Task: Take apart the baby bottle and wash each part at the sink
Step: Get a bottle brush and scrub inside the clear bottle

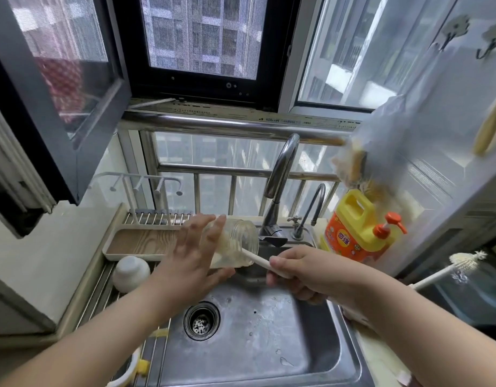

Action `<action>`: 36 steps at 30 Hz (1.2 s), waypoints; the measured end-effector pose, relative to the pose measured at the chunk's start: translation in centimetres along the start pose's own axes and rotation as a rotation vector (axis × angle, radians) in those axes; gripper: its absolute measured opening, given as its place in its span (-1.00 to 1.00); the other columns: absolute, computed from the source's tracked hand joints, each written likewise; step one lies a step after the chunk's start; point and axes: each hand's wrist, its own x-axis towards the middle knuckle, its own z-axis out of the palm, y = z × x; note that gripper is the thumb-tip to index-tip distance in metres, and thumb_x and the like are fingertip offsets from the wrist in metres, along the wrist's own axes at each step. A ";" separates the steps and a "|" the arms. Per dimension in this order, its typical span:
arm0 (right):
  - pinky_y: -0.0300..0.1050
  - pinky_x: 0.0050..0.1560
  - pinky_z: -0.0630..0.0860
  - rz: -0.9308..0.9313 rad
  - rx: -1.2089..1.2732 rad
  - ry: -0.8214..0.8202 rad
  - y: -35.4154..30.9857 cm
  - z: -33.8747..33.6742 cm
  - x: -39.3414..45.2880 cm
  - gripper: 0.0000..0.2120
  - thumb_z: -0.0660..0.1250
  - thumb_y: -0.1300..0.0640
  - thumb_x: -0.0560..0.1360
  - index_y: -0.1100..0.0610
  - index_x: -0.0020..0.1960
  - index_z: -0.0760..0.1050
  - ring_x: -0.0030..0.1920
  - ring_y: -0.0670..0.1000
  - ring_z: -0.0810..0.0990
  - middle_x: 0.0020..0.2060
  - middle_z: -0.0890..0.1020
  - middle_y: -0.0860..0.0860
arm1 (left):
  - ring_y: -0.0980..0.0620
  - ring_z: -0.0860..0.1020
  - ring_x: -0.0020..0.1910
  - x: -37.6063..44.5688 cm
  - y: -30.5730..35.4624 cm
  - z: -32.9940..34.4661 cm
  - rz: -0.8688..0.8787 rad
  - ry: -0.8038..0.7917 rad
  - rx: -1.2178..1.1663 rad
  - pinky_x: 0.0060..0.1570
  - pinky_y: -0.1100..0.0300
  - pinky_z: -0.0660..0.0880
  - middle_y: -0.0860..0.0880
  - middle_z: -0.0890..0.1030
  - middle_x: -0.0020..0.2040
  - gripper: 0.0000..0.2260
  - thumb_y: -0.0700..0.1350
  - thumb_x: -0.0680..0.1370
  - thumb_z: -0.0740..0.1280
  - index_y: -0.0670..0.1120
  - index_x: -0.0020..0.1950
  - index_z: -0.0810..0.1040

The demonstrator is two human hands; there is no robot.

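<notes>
- Head view is showing the clear baby bottle body (233, 244) lying on its side above the steel sink (269, 331), its open mouth facing three o'clock toward the faucet (277, 191).
- The left hand (196, 252) is cradling the bottle, its grip spread with straight fingers over the top and the thumb underneath.
- The right hand (300, 272) is pinching the white handle of a bottle brush (258, 259), whose head is sitting inside the bottle.
- The bottle is looking light, rigid and probably slippery when wet; holding around the mid-body seems safest.
- A white cap-like part (131, 272) is resting at nine o'clock on the rack.
- The yellow dish soap jug (358, 224) at two o'clock is carrying an orange label; its writing is too blurred to read.
</notes>
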 end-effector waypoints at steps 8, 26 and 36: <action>-0.28 -0.55 0.19 0.013 -0.198 0.003 -0.2 -0.8 -0.2 -0.66 0.14 -0.10 0.60 0.03 -0.21 0.55 -0.55 -0.10 0.25 -0.54 0.35 -0.10 | 0.03 0.16 0.31 2.7 -1.1 -3.1 -0.099 -0.297 0.029 0.40 0.04 0.22 0.04 0.23 0.29 -0.08 0.43 0.26 0.23 0.14 0.52 0.02; -0.12 -0.38 0.29 -0.159 -1.035 0.418 -0.9 0.4 0.5 -0.79 0.13 0.02 0.62 0.06 -0.06 0.49 -0.25 0.08 0.48 -0.24 0.50 0.03 | -0.04 0.42 0.19 4.1 -1.2 -1.8 0.080 -0.152 -0.078 0.14 0.14 0.37 -0.04 0.48 0.20 -0.16 0.11 0.15 0.61 -0.04 0.36 0.42; -0.14 -0.40 0.32 -0.247 -1.026 0.561 -0.6 -1.0 0.9 -0.76 0.17 -0.10 0.59 -0.03 -0.18 0.48 -0.27 0.02 0.54 -0.28 0.57 -0.04 | -0.14 0.49 0.13 3.2 -1.6 -1.2 0.034 -0.102 -0.073 0.09 0.05 0.45 -0.12 0.54 0.15 -0.18 0.15 0.12 0.55 -0.10 0.32 0.47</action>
